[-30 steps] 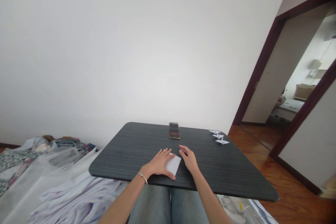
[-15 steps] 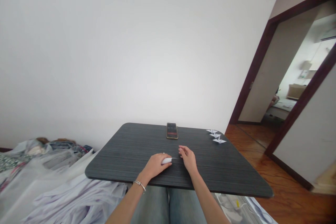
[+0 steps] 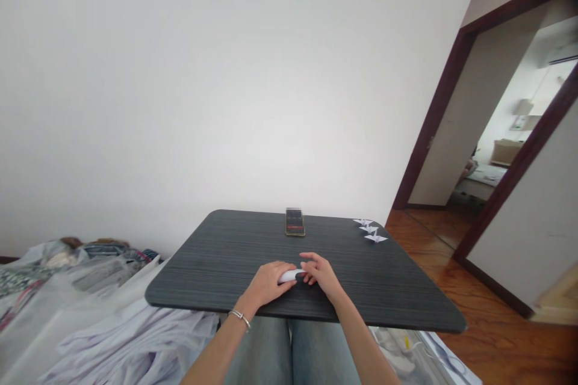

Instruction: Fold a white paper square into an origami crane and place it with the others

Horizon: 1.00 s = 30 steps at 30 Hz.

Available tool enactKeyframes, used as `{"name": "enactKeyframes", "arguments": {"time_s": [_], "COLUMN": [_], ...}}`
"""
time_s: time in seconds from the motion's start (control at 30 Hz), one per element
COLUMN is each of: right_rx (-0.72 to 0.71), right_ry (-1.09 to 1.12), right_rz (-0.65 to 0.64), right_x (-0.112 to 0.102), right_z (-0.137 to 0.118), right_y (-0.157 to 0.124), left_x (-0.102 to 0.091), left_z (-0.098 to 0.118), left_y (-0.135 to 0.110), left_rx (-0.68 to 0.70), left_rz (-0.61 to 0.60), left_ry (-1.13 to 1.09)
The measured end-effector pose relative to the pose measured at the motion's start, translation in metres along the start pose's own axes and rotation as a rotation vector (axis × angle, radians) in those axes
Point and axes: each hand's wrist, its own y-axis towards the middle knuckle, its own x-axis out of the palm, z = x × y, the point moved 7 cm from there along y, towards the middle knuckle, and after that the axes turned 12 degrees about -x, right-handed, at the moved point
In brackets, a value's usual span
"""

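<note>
A small folded white paper (image 3: 288,277) is held low above the near middle of the dark table. My left hand (image 3: 270,281) closes on it, thumb below and fingers above. A narrow end of the paper points right, where my right hand (image 3: 317,271) meets it. The fingers of that hand are bent around this tip in what looks like a pinch; the exact contact is too small to make out. Several folded white paper cranes (image 3: 376,238) stand in a row at the table's far right corner.
The dark wood-grain table (image 3: 217,252) stands against a white wall (image 3: 271,84). A phone (image 3: 295,222) lies at its far edge. White cloth and clear plastic (image 3: 135,343) are heaped at the left. An open doorway (image 3: 456,102) is at the right.
My right hand has moved left, from just beyond the paper's narrow end onto it, and its fingers have curled. My left hand keeps its hold. The view has shifted slightly.
</note>
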Motion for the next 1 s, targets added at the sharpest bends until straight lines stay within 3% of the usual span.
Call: {"name": "enactKeyframes", "arguments": {"time_s": [0.2,0.4,0.53,0.63,0.77,1.0], "right_rx": [-0.022,-0.064,-0.128,-0.177,-0.221,-0.223], "right_ry": [0.099,0.191,0.249,0.29,0.33,0.332], "right_rz": [0.013,0.121,0.187,0.196,0.166,0.137], "right_x": [-0.001,-0.01,-0.016,-0.017,-0.014,-0.012], "right_z": [-0.003,-0.006,-0.013,-0.021,-0.029,-0.032], "right_y": [-0.002,-0.004,-0.006,-0.008,-0.01,-0.012], "left_x": [0.003,-0.004,-0.015,-0.016,0.001,0.009], "left_z": [-0.006,-0.006,-0.019,-0.043,-0.063,-0.047], "left_y": [0.001,-0.001,-0.002,0.001,0.009,0.01], "left_rx": [0.008,0.035,-0.022,-0.179,-0.358,-0.281], "left_rz": [0.014,0.073,0.216,0.28,0.141,-0.06], "left_ry": [0.013,-0.007,-0.235,-0.509,-0.916,-1.02]}}
